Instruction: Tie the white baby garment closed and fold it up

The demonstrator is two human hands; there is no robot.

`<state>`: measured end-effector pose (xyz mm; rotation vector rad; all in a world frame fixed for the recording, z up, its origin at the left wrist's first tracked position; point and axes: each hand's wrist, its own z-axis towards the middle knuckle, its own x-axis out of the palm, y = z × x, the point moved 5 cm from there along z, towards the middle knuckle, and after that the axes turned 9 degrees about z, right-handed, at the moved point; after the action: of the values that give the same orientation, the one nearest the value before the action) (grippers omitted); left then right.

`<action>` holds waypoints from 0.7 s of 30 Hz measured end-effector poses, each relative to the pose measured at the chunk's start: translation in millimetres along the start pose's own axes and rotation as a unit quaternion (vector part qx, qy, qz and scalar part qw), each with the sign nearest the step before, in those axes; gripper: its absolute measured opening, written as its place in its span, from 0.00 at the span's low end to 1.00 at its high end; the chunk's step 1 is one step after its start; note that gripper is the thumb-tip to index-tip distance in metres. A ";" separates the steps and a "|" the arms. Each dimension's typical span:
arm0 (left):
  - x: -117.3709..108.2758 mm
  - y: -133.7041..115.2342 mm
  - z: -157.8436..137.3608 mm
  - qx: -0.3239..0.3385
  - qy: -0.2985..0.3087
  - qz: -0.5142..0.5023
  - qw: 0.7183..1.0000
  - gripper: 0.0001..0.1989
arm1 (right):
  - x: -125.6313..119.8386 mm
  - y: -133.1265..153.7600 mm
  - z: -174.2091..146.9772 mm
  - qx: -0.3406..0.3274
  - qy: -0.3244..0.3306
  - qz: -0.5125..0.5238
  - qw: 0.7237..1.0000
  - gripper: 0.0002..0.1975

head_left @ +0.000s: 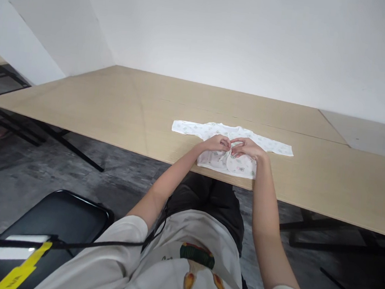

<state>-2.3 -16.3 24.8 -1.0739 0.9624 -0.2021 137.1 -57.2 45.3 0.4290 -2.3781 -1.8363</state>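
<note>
A small white long-sleeved baby shirt [210,129] with a faint print lies spread on the table, its neckline toward the wall and its hem by the near edge. Both sleeves reach out to the sides. My left hand [217,143] pinches the cloth at the front opening, around the middle of the shirt. Right beside it, my right hand [246,147] has its fingers bent onto the same front edge. Between the fingertips a bit of fabric is raised. Any fastener there is too small to make out.
The wooden table [114,105] runs along a white wall [223,38]. A black chair [66,218] stands at lower left, with a white flat object [15,246] on it. A black cable [101,244] with a yellow tag [24,269] crosses in front of the chair.
</note>
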 end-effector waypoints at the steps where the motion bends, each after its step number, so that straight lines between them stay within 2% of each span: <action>1: -0.3 -0.6 -0.6 -0.001 -0.001 -0.007 1.000 0.10 | -0.4 -1.0 1.1 -0.001 0.000 0.001 1.000 0.23; 7: -3.9 -3.2 -2.1 -0.003 -0.030 0.008 1.000 0.13 | 0.9 -6.2 8.6 0.003 -0.011 -0.016 1.000 0.24; 10: -3.1 -1.7 -1.6 0.002 -0.026 0.006 1.000 0.16 | 1.2 -7.8 10.6 0.004 -0.016 -0.024 1.000 0.23; 15: -3.4 -6.0 -2.2 0.017 -0.017 0.007 1.000 0.14 | 0.4 -6.8 8.8 0.009 -0.023 -0.020 1.000 0.24; 21: -6.2 -7.9 -2.4 0.037 -0.019 0.064 0.997 0.12 | -0.1 -2.1 3.6 0.033 -0.042 -0.022 0.998 0.21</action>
<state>-5.5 -18.3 34.5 -0.9406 0.9785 -0.1107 136.6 -54.3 42.3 0.4210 -2.5110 -1.8324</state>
